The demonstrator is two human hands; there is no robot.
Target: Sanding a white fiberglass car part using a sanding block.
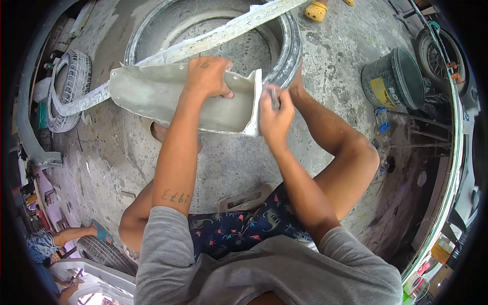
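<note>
A grey, trough-shaped moulded panel (152, 94) with a white right-hand edge is held tilted in front of me, its far side close to a large tyre (294, 48). My left hand (207, 76) is closed over the panel's far rim, with the thumb inside the hollow. At the white edge, my right hand (275, 114) is closed around a small dark grey piece (275, 99), mostly hidden by the fingers; its exact kind does not show. That hand is against or very close to the edge.
A long whitish strip (218, 38) lies across the large tyre. Another tyre (71, 91) stands at left. A dark bucket (394, 79) and a wheel (439, 58) are at right. A yellow clog (316, 11) shows at the top; another person's leg (76, 235) is at lower left.
</note>
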